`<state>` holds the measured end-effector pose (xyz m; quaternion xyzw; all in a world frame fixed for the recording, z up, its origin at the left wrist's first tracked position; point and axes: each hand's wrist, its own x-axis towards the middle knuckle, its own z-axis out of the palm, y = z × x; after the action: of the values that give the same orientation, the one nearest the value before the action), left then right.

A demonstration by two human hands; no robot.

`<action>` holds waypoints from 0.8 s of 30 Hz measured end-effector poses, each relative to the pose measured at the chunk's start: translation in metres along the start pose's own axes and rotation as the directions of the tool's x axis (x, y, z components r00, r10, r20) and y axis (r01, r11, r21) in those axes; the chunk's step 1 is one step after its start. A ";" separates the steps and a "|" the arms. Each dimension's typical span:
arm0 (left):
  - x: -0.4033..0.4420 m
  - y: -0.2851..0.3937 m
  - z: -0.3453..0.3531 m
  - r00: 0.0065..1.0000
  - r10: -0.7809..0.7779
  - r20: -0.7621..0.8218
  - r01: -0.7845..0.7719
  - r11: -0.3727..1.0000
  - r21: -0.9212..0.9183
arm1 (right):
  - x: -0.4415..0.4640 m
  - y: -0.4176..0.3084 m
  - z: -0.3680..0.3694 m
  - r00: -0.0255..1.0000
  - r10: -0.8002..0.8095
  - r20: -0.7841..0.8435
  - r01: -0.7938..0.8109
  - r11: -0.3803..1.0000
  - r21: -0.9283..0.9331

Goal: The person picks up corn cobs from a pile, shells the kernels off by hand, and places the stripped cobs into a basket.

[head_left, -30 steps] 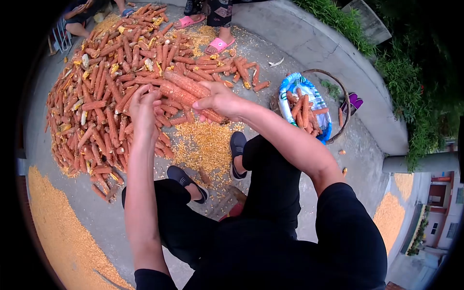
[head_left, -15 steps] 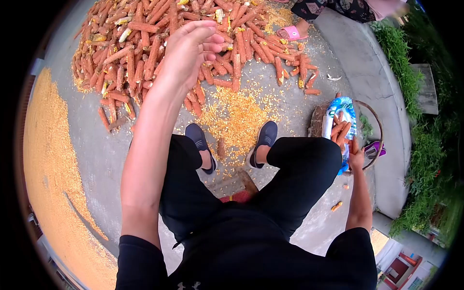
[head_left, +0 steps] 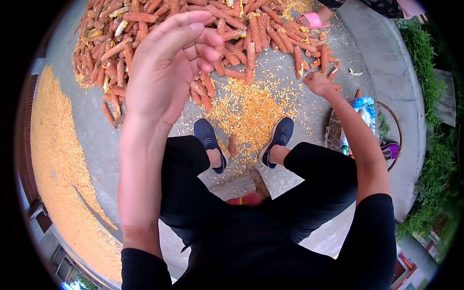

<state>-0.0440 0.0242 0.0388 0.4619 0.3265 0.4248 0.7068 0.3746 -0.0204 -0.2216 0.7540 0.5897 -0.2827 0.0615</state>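
Note:
My left hand (head_left: 176,63) is raised in front of the corn cob pile (head_left: 179,9), its fingers loosely bent and apart, with nothing in it. Reaching forward on the right, my right hand (head_left: 319,84) has its fingers curled in. Whether anything is inside them is hidden. Just beyond it lie reddish cobs (head_left: 298,62) at the pile's right edge. Below my right forearm stands a basket (head_left: 333,128) with a blue and white plastic bag (head_left: 366,108), partly covered by the arm. The cobs inside the basket are mostly hidden.
Loose yellow kernels (head_left: 244,108) lie between my dark shoes (head_left: 206,135). A single cob (head_left: 233,145) and a piece of wood (head_left: 259,181) are near my feet. A broad layer of kernels (head_left: 58,159) spreads along the left. Another person's foot in a pink sandal (head_left: 314,20) is beyond the pile.
My right hand has left the basket and moved forward and left toward the pile's edge. My left hand appears nearer and larger, still empty. The view has shifted slightly.

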 end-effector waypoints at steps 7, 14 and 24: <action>0.006 -0.011 -0.009 0.984 -0.160 -0.077 0.166 0.983 0.080 | 0.138 -0.144 0.096 0.992 0.128 0.007 -0.123 0.936 0.331; 0.018 -0.018 -0.018 0.977 -0.165 -0.135 0.185 0.970 0.156 | 0.160 -0.151 0.154 0.963 0.265 0.043 -0.255 0.854 0.453; 0.001 -0.005 -0.019 0.985 -0.138 -0.106 0.146 0.987 0.072 | 0.016 -0.140 0.124 0.894 -0.312 0.322 -0.362 -0.076 0.929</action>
<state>-0.0579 0.0314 0.0271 0.4431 0.4106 0.3826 0.6990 0.2041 -0.0180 -0.2993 0.4738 0.1412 -0.7854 -0.3725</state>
